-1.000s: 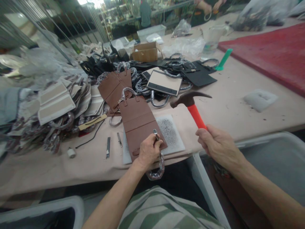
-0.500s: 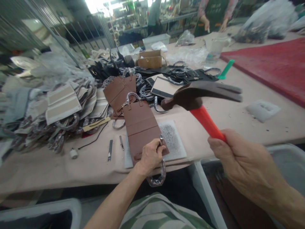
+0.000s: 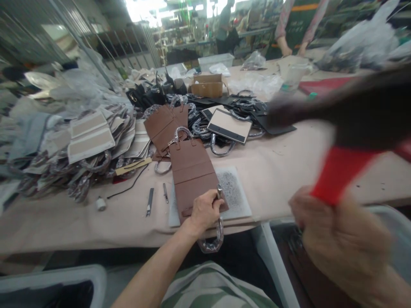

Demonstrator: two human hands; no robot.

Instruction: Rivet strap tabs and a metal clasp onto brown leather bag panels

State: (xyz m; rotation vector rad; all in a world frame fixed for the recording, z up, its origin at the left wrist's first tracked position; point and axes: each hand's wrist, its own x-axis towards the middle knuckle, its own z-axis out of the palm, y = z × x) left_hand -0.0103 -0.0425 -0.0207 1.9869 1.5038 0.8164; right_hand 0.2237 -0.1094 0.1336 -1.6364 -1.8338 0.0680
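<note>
My left hand (image 3: 205, 210) is closed around a short metal punch (image 3: 219, 191), held upright on the brown leather bag panel (image 3: 192, 171) near its lower right corner. Plastic-wrapped handles stick out from both ends of the panel; the near handle (image 3: 212, 244) hangs over the table edge. Beneath the panel lies a pale, pitted board (image 3: 239, 194). My right hand (image 3: 343, 239) grips the red handle of a claw hammer (image 3: 340, 171), raised high at the right and smeared by motion. The hammer head is well apart from the punch.
Left of the panel lie a cutter knife (image 3: 150, 202), a thin metal tool (image 3: 165, 193) and a small white spool (image 3: 100, 204). Bag panels (image 3: 91, 132) pile up at the left, black ones behind. Bins (image 3: 269, 256) flank me below the table. A co-worker (image 3: 298, 30) stands across.
My right hand has lifted the hammer up and closer to the camera, tilting it. My left hand stays on the panel with the punch. The view has shifted slightly.
</note>
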